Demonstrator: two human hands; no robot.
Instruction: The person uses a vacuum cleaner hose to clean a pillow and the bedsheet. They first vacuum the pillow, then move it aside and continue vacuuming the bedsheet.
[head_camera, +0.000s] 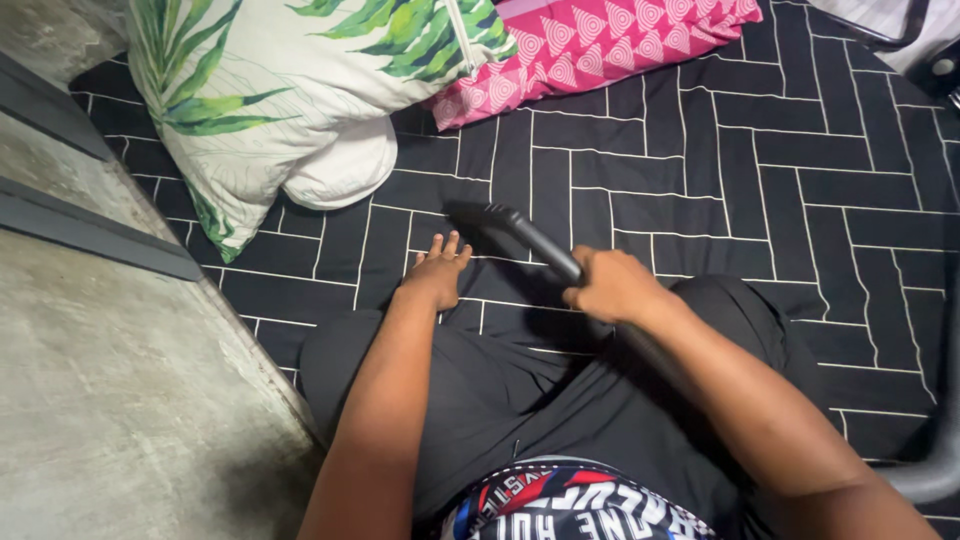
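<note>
My right hand grips a black vacuum tube whose nozzle end rests on a black bedsheet with a white brick-like line pattern. My left hand lies flat on the sheet just left of the nozzle, fingers spread, holding nothing. I am kneeling on the sheet in black trousers.
A white pillow with green leaf print lies at the top left, and a pink patterned pillow beside it. A grey concrete wall or floor borders the bed on the left. A grey hose curves at the lower right.
</note>
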